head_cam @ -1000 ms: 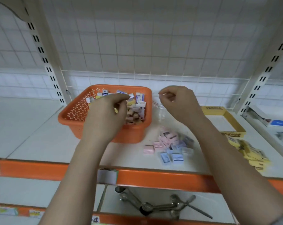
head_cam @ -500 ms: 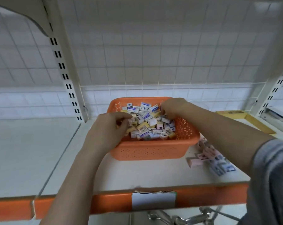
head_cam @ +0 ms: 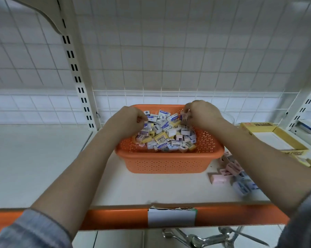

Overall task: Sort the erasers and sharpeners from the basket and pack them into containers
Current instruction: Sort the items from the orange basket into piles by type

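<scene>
1. Your two hands are inside the orange basket (head_cam: 169, 161), over the heap of erasers and sharpeners (head_cam: 166, 136) that fills its middle and far part.
2. Your right hand (head_cam: 202, 114) sits at the far right corner, fingers curled and pinching a small pinkish piece (head_cam: 184, 117) lifted just off the heap.
3. Your left hand (head_cam: 128, 119) is at the far left side, fingers curled down into the pieces; you cannot tell whether it actually holds one.
4. The sorted pile of pink and blue pieces (head_cam: 231, 174) lies on the shelf to the right of the basket, near its front right corner, so the right hand is the nearer one for the carry.
5. The yellow box (head_cam: 290, 142) stands further right and back, with a clear container (head_cam: 229, 117) just behind your right wrist.
6. The basket's right wall stands between the pinched piece and the pile: likely you must lift over the rim, then go right and toward you. The shelf in front of the basket is open room.
</scene>
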Demonstrator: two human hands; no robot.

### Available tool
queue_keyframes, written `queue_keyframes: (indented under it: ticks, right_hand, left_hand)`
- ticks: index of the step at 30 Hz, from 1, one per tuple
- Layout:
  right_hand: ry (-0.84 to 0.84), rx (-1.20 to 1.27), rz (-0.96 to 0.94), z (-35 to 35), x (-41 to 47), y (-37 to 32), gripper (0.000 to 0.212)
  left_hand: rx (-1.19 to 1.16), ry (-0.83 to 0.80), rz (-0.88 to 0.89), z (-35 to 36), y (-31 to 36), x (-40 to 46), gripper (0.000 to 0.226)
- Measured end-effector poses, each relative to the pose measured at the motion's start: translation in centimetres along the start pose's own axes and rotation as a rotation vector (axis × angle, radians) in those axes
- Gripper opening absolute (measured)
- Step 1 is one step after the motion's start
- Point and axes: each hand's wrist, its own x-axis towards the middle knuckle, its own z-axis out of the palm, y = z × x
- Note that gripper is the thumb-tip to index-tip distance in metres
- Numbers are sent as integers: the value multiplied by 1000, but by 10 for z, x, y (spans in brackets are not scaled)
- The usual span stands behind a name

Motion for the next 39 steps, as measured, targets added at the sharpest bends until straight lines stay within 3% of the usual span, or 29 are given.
queue_keyframes:
  ticks: [5,10,17,20,23,29,33,39]
  right_hand:
    - [367,585,145,-19,-56,-9,20]
    - [459,913,307,-19,-101,-22,15]
    - [478,1040,360,-18,-117,-27,20]
    - [531,1100,380,-25,-120,-25,25]
    - [564,1108,415,-32,-123,-17,23]
    - [633,1134,442,-43,-141,31,19]
    - [549,1147,451,-33,-156,78,16]
    - [176,886,354,2,-160,122,26]
  left_hand:
    - [219,-239,75,11,0,25,32]
    - [284,-274,92,18,3,26,31]
    - [264,-247,104,17,2,28,24]
    - [246,-140,145,11,10,27,26]
    - [148,-17,170,4,29,23,27]
    - [-109,80,213,6,91,-1,25]
    - [-219,177,218,19,136,-26,25]
    - [-382,224,20,45,195,-66,32]
